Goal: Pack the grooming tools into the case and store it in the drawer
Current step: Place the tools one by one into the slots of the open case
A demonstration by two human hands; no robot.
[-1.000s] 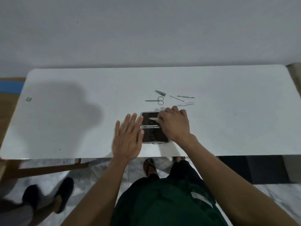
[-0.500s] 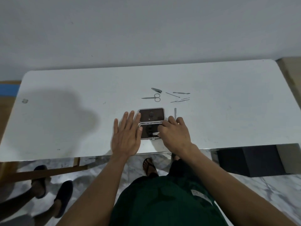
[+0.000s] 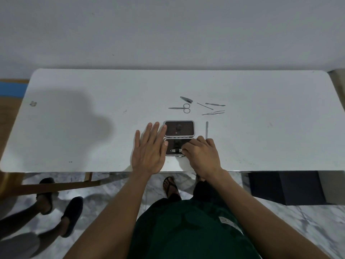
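Note:
A small dark case lies open in two halves on the white table. My left hand rests flat beside the case's left edge, fingers spread. My right hand covers the near half's right side and pinches a small nail clipper lying in that half. Loose tools lie beyond the case: a second nail clipper, scissors, a thin probe, a cuticle tool, tweezers. A nail file lies just right of the case.
The table's near edge runs just below my hands. A dark box stands on the marble floor under the table's right side. Another person's legs and dark shoes are at the lower left. A wall rises behind the table.
My right hand moved from the case's far half to its near half, and a nail file now lies on the table right of the case. My left hand stayed flat.

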